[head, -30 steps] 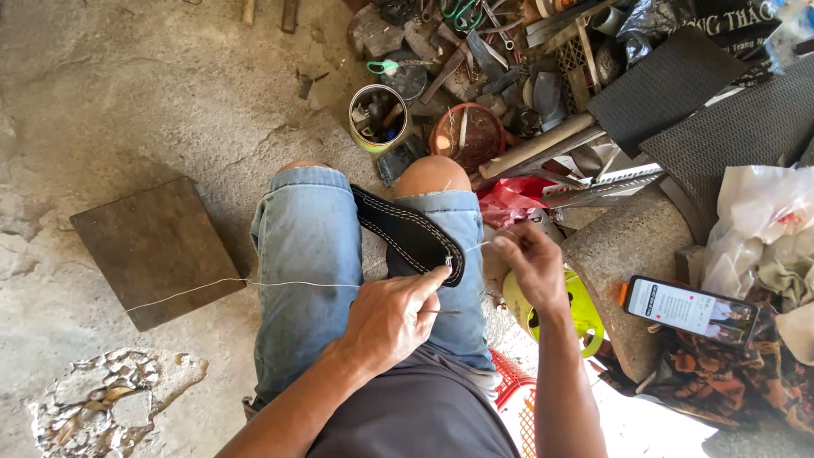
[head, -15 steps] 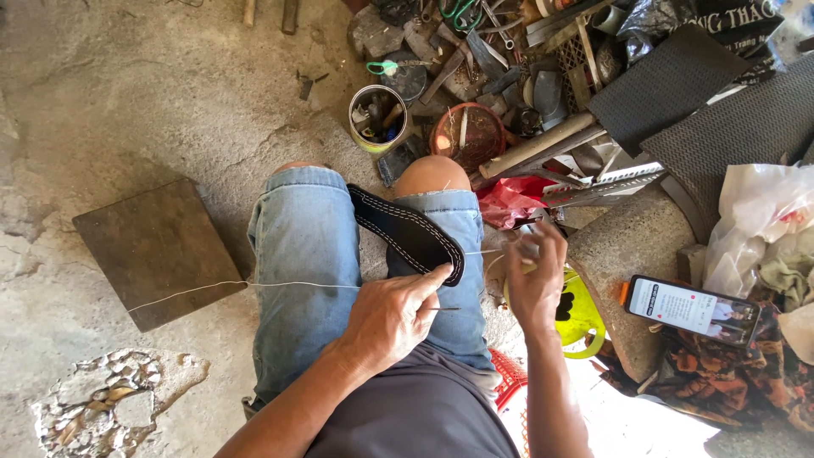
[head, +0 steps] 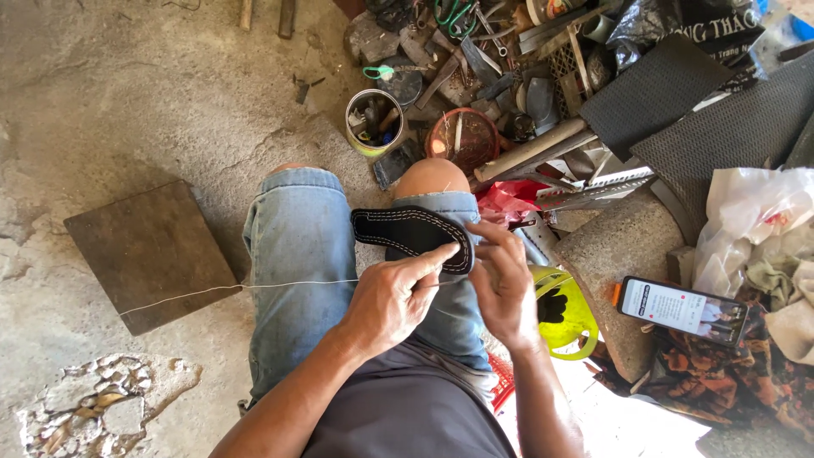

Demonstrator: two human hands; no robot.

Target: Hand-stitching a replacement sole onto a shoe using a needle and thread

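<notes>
A black shoe sole (head: 407,231) with white stitching along its rim lies across my denim-clad knees. My left hand (head: 392,295) pinches the sole's near end and a taut white thread (head: 229,288) that runs left over my thigh toward the floor. My right hand (head: 504,284) presses against the same end of the sole from the right, fingers curled around it; a thin tool in it cannot be made out clearly.
A square dark slab (head: 148,254) lies on the concrete at left. Ahead are a tin can (head: 373,123) of tools, a reddish bowl (head: 462,140), scattered metal tools, black rubber mats (head: 657,89). A phone (head: 682,309), a yellow-green jug (head: 564,309), plastic bags sit at right.
My right hand has swung from out at the right in to the sole's near end, meeting my left hand. The left hand has shifted slightly up onto the sole, the thread still taut.
</notes>
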